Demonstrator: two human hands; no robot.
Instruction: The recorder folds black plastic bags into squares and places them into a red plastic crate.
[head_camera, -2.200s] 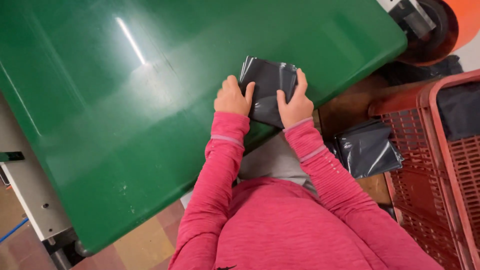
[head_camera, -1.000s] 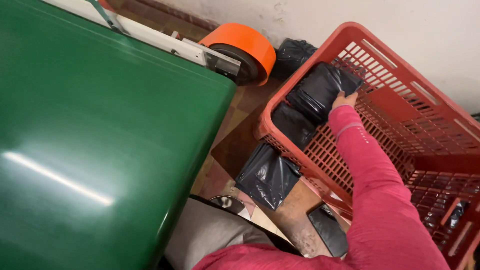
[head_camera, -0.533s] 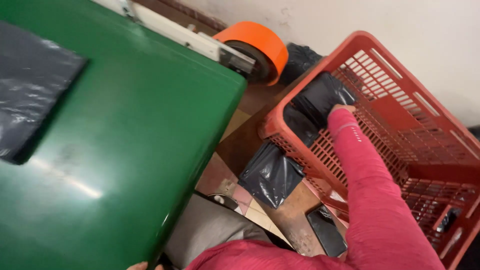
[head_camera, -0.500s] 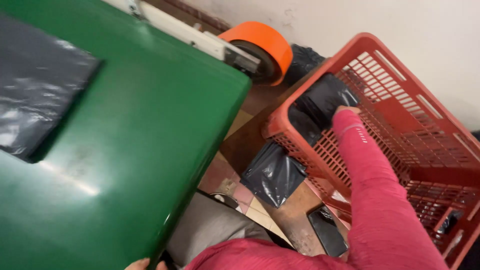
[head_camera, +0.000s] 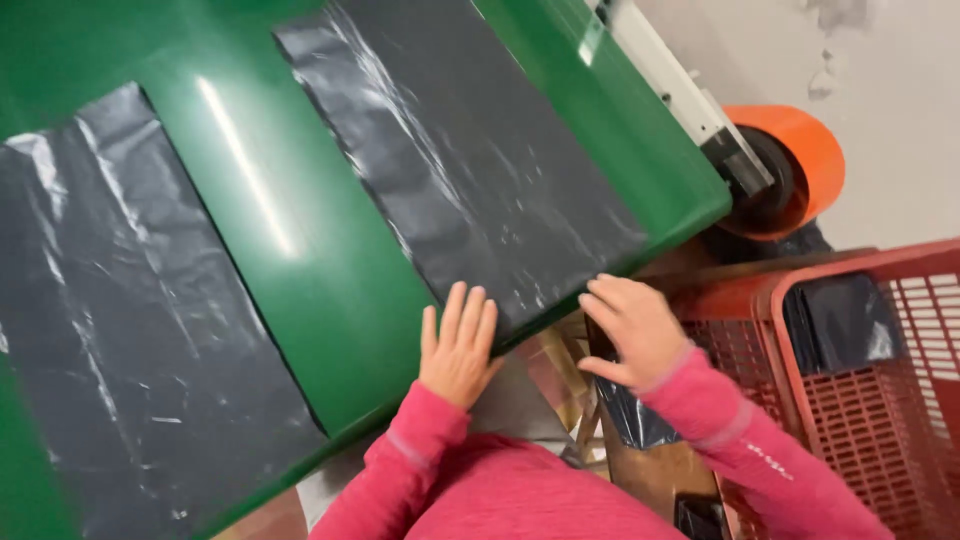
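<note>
Her left hand (head_camera: 458, 345) lies flat, fingers spread, holding nothing, on the near end of a black plastic bag (head_camera: 470, 160) whose long axis runs away across the green belt (head_camera: 300, 260), while her right hand (head_camera: 632, 328) hovers open, empty, just beside its corner.

Two flat plastic bags lie on the conveyor belt (head_camera: 300, 250): the near bag (head_camera: 470, 150) at twelve o'clock, the far bag (head_camera: 130, 340) at nine. The left hand (head_camera: 458, 345) rests on the belt's edge touching the near bag, the right hand (head_camera: 632, 330) just beside it. The crate (head_camera: 860, 400) sits at three o'clock, with the roller (head_camera: 790, 170) at one.
</note>
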